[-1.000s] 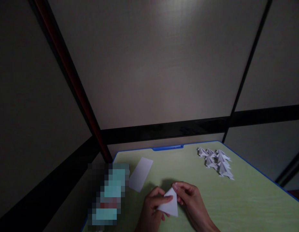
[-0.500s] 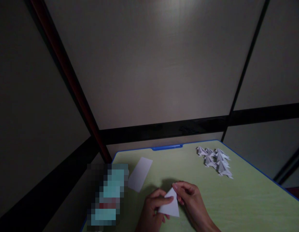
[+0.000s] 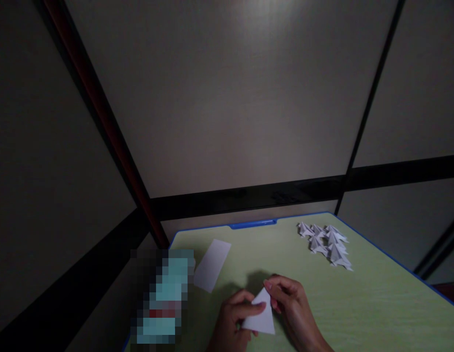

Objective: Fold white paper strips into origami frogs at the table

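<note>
A folded piece of white paper (image 3: 261, 320) with a pointed top is held between both hands, just above the table's near side. My left hand (image 3: 236, 318) grips its left side, thumb laid across the front and fingers behind. At the upper tip, my right hand (image 3: 287, 298) pinches the paper between thumb and forefinger. The fingers behind the sheet are mostly hidden. Farther off to the left lies a flat rectangular sheet of white paper (image 3: 212, 265).
Several folded white paper figures (image 3: 333, 244) sit grouped at the back right of the light green table (image 3: 380, 313). A blurred-out turquoise item (image 3: 168, 293) is at the left edge. A blue handle (image 3: 253, 224) lines the far edge, before a panelled wall (image 3: 248, 107).
Both hands keep their grip on the folded paper. The paper has shifted slightly down and right, and the left thumb has moved a little with it.
</note>
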{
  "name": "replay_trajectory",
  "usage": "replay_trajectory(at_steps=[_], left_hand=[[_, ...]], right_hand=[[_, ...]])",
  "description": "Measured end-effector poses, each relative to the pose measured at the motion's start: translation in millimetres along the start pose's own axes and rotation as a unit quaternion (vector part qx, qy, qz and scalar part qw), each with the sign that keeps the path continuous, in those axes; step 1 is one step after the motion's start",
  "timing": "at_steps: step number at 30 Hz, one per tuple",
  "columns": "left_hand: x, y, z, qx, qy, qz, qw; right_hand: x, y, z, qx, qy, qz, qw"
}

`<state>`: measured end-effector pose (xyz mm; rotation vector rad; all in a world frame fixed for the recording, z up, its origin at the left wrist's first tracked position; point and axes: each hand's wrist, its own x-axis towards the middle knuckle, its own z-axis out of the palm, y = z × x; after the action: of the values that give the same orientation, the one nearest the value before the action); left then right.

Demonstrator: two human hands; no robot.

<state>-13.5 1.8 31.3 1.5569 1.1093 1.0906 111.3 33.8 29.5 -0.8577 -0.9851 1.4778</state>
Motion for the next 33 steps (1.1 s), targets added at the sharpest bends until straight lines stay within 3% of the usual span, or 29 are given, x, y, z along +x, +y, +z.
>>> replay_trajectory(at_steps=[4, 8, 10, 14, 17, 19, 22, 27, 33], left_hand=[[-2, 2, -0.8, 0.01, -0.014, 0.015, 1.0], [-3, -13, -3.9, -0.036, -0.045, 0.04, 0.998], [1, -23, -4.9, -0.124, -0.079, -0.027, 0.989], [12, -32, -6.6, -0.236, -0.076, -0.186, 0.951], [13, -24, -6.8, -0.236, -0.078, -0.226, 0.942], [9, -16, -5.3, -0.201, -0.055, -0.177, 0.962], [4, -6, -1.9, -0.161, -0.053, -0.153, 0.974], [3, -9, 0.2, -0.142, -0.082, -0.121, 0.979], [4, -16, -3.0, -0.151, -0.116, -0.115, 0.975]], right_hand=[[0, 1, -1, 0.027, -0.005, 0.014, 1.0], [1, 3, -3, 0.039, 0.009, 0.017, 0.999], [2, 3, -4, 0.028, 0.013, 0.027, 0.999], [2, 2, -3, -0.023, 0.018, 0.028, 0.999], [0, 0, 0, -0.059, 0.013, 0.013, 0.998], [-1, -2, 2, -0.084, 0.002, 0.004, 0.996], [-2, -4, 5, -0.109, -0.011, -0.009, 0.994], [-1, -7, 7, -0.121, -0.028, -0.024, 0.992], [-1, -5, 6, -0.104, -0.048, 0.013, 0.993]])
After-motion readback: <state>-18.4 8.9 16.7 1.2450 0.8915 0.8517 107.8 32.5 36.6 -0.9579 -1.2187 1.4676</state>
